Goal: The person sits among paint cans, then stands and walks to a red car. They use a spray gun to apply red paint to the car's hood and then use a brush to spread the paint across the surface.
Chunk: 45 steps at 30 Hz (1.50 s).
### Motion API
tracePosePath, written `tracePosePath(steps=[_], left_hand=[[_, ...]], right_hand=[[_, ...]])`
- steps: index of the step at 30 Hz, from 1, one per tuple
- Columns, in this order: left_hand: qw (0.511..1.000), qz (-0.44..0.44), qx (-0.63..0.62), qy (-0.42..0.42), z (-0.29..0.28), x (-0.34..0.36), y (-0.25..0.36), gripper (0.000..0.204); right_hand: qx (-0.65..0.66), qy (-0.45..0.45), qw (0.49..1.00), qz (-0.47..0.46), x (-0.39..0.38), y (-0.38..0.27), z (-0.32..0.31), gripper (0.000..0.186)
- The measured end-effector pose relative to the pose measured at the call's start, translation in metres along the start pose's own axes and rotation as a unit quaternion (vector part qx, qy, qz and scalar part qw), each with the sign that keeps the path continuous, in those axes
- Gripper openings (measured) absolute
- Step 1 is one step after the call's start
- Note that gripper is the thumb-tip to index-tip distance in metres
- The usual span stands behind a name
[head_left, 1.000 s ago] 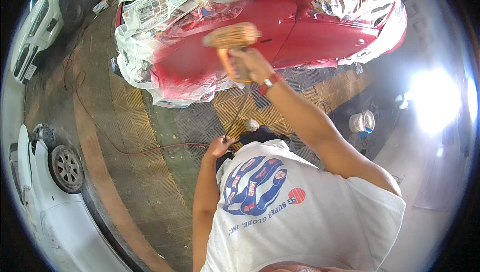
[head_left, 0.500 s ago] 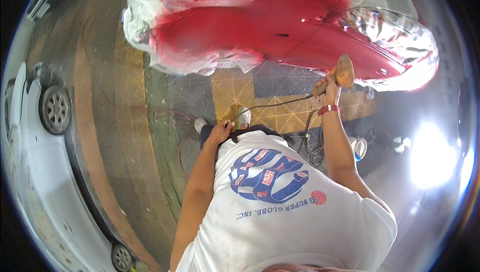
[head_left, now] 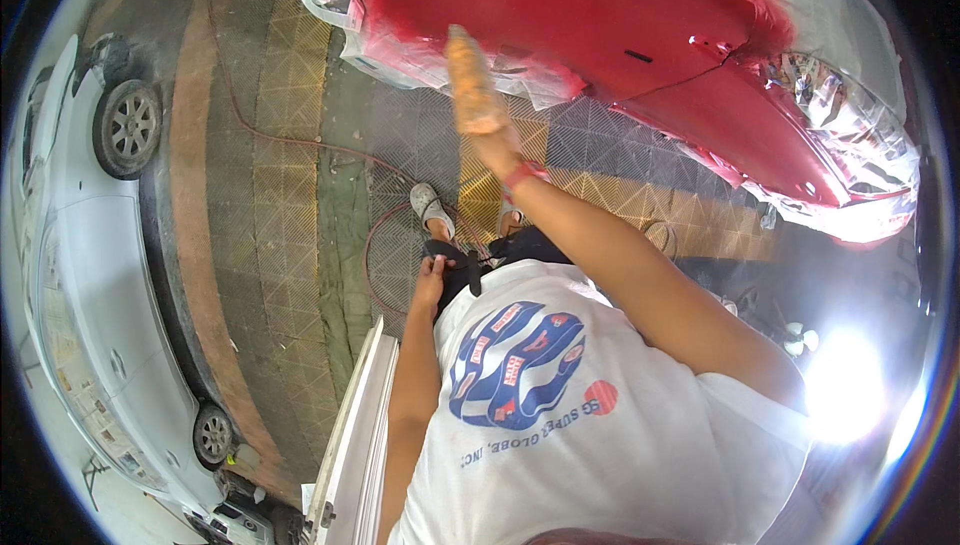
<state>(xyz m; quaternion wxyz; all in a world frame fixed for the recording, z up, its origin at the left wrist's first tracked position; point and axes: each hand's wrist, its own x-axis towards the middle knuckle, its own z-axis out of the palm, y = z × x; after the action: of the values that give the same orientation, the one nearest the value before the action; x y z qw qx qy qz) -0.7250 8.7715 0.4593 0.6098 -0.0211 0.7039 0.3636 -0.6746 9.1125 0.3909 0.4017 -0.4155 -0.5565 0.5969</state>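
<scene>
My right hand (head_left: pixel 492 145) is wrapped round an orange, pistol-shaped heat gun (head_left: pixel 472 80), blurred by motion. It points away from me, over the lower left part of a red car body (head_left: pixel 560 20). A gap between tool and panel cannot be judged. White paper and plastic masking (head_left: pixel 850 55) covers parts of the car. My left hand (head_left: pixel 432 280) is low at my waist, beside my black trousers (head_left: pixel 462 280). Its fingers are curled in; what they hold is hidden.
A white car (head_left: pixel 110 275) stands along the left. A red hose (head_left: pixel 270 137) curves over the floor to my feet. White panel-like edges (head_left: pixel 355 425) rise beside my left arm. A bright lamp (head_left: pixel 845 385) shines at the right.
My right hand has swung the heat gun left, from the car's right part to its left part. The view has turned, so the white panel edges now show beside my left arm.
</scene>
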Motion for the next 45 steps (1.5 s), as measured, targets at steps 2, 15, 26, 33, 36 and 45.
tracePosePath(steps=[2, 15, 26, 33, 36, 45], left_hand=[[1.0, 0.007, 0.012, -0.009, -0.019, -0.002, -0.007, 0.032], [0.956, 0.017, 0.285, -0.074, -0.051, 0.028, -0.024, 0.047], [0.869, 0.178, 0.459, -0.059, 0.085, 0.068, 0.009, 0.033], [0.782, 0.419, 0.46, -0.034, 0.154, 0.102, -0.035, 0.025], [0.749, 0.393, 0.529, -0.066, 0.177, 0.091, -0.023, 0.023], [0.772, 0.269, 0.57, -0.078, 0.199, 0.056, 0.016, 0.032]], right_hand=[[-0.134, 0.008, 0.986, -0.099, 0.011, -0.026, 0.044, 0.042], [-0.295, 0.034, 0.95, 0.102, -0.037, -0.018, -0.055, 0.061], [-0.13, 0.414, 0.86, 0.267, -0.085, 0.104, -0.289, 0.068], [-0.42, 0.221, 0.79, 0.388, -0.038, 0.154, -0.318, 0.059], [-0.462, 0.083, 0.822, 0.324, -0.033, 0.189, -0.347, 0.061], [-0.435, 0.144, 0.856, 0.239, -0.096, 0.088, -0.392, 0.057]])
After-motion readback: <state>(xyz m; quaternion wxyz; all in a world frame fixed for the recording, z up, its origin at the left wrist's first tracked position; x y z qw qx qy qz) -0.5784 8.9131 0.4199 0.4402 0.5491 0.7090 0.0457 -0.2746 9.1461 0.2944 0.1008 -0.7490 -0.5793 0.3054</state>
